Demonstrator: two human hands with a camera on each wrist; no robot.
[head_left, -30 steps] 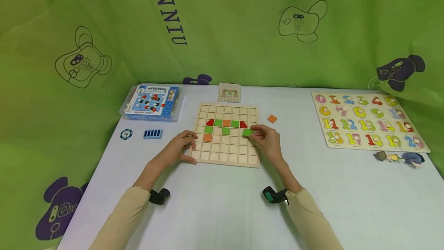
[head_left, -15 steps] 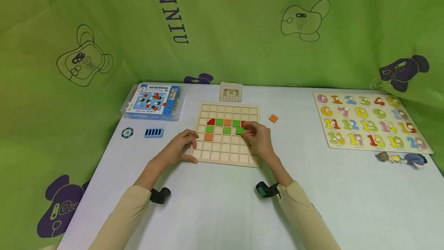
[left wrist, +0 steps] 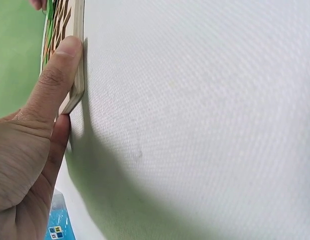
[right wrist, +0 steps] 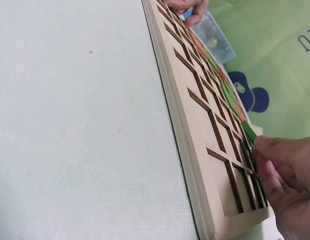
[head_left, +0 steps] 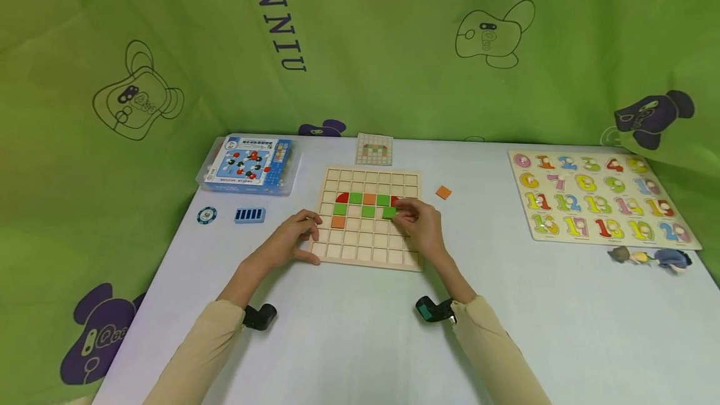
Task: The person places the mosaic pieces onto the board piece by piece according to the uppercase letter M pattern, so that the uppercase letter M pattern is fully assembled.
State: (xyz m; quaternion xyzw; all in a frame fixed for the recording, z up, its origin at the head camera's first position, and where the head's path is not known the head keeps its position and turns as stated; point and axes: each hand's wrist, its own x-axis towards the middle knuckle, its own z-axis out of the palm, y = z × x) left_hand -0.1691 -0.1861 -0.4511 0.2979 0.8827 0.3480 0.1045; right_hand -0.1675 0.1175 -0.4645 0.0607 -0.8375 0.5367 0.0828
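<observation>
- Right hand (head_left: 419,225) is over the wooden grid board (head_left: 365,252), fingertips pinching a green square tile (head_left: 389,212) that sits in a cell of the third row, just right of the other green tiles.
- Left hand (head_left: 292,237) is at the board's near-left corner, thumb along the near edge and fingers loosely curled against the left side (steadying, nothing gripped inside it).
- A loose orange tile (head_left: 443,192) lies on the table (head_left: 349,342) just right of the board.
- Pattern card (head_left: 374,149) lies beyond the board.
- Right: number puzzle (head_left: 599,202), showing 0 to 20.
- Left: blue box (head_left: 247,164), print unreadable.
- Backdrop (head_left: 394,36) lettering reads "INNIU", partly cut off.
</observation>
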